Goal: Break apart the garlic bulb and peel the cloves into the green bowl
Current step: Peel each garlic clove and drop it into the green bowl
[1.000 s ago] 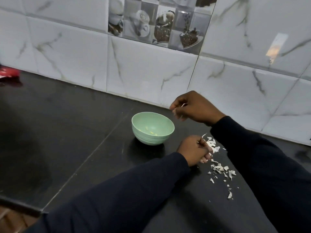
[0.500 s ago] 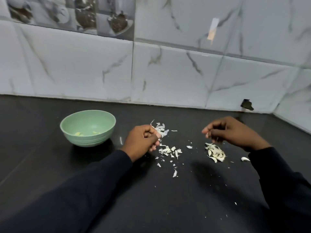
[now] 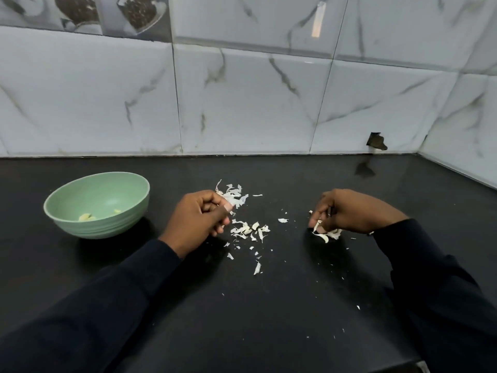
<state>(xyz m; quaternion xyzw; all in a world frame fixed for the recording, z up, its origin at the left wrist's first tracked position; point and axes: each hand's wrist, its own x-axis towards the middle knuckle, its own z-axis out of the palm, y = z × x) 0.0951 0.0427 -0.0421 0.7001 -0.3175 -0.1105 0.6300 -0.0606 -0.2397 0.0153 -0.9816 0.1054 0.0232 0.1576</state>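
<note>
The green bowl (image 3: 67, 191) stands on the black counter at the left, with a few peeled cloves (image 3: 86, 217) inside. My left hand (image 3: 197, 219) rests on the counter to the right of the bowl. Its fingers are curled into a loose fist and nothing shows inside it. Torn garlic skins (image 3: 246, 228) lie scattered beside that hand. Farther right, my right hand (image 3: 352, 211) reaches down onto a small heap of unpeeled cloves (image 3: 329, 235), and its fingertips pinch one clove (image 3: 317, 226).
The black counter (image 3: 269, 305) runs back to a white marble-tiled wall (image 3: 242, 103), which turns a corner at the right. A small dark chip (image 3: 376, 142) sits at the wall's base. The counter's front edge shows at the bottom right.
My right hand left the spot above the bowl, swung right and came down on the heap of cloves. The view panned right. My left hand stayed in place.
</note>
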